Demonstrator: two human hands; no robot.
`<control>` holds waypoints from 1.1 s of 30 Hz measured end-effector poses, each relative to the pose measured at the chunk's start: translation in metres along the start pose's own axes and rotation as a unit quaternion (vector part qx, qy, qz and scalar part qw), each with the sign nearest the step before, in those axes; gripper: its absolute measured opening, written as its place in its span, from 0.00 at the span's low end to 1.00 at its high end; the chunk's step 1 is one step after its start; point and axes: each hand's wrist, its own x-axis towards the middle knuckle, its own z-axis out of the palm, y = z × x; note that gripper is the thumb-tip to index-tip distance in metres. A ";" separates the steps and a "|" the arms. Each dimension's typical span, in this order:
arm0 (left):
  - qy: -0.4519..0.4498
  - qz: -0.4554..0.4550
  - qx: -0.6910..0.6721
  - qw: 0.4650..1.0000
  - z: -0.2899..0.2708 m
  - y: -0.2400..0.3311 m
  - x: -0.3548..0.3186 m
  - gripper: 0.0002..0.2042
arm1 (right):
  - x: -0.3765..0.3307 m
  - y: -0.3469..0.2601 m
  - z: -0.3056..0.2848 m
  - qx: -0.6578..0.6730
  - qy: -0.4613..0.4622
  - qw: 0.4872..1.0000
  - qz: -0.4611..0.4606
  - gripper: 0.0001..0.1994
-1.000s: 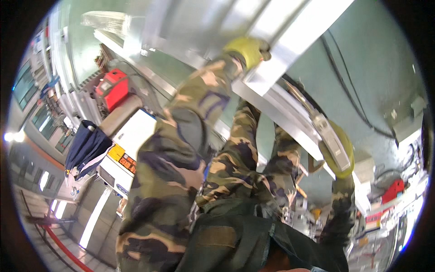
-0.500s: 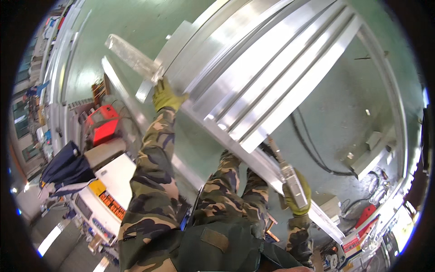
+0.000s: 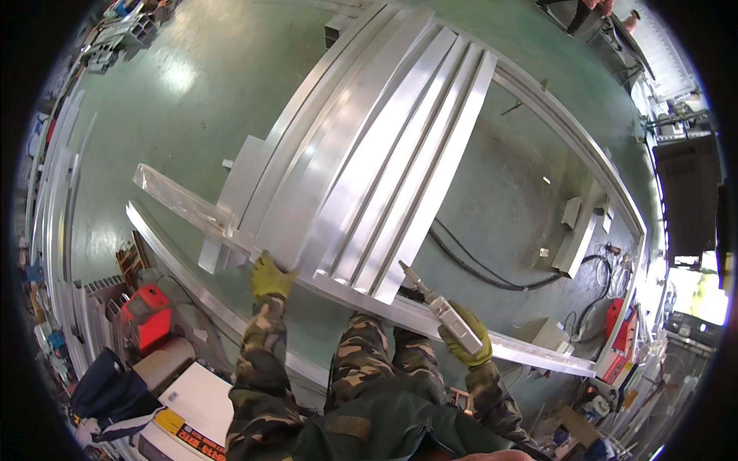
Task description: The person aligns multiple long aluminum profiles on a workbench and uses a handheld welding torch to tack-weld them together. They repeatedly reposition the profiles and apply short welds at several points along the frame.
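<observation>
My left hand (image 3: 271,278), in a yellow-green work glove, rests on the near rail at the corner of a wide metal plate (image 3: 288,230). Its fingers point forward, the thumb is spread aside, and it looks open. My right hand (image 3: 470,339), gloved alike, is closed around a silver handheld tool (image 3: 452,316) with a slim pointed nose. That nose points forward and left, close to the near end of a long bright metal slat (image 3: 434,196). Several such slats lie side by side across a large metal frame (image 3: 530,356). The underside of my right grip is hidden.
A bar in clear wrap (image 3: 181,198) juts out left of the plate. Black cables (image 3: 492,280) run over the green floor inside the frame. At left stand a red machine (image 3: 146,316) and a white box (image 3: 198,403). People (image 3: 588,11) are at the far right.
The view has swung, so the frame shows lower and more fully. My left hand sits by the plate's corner, farther from the wrapped bar. My right hand still holds the tool.
</observation>
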 end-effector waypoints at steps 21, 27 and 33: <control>-0.296 0.164 -0.491 0.803 -0.120 0.174 -0.211 0.29 | -0.085 0.021 -0.015 -0.026 0.231 0.972 0.043 0.27; -0.339 0.109 -0.583 0.730 -0.110 0.170 -0.224 0.29 | -0.094 0.018 -0.012 -0.008 0.256 0.966 0.033 0.27; -0.458 0.092 -0.681 0.563 -0.066 0.143 -0.214 0.25 | -0.089 0.013 -0.012 0.028 0.260 0.965 -0.007 0.28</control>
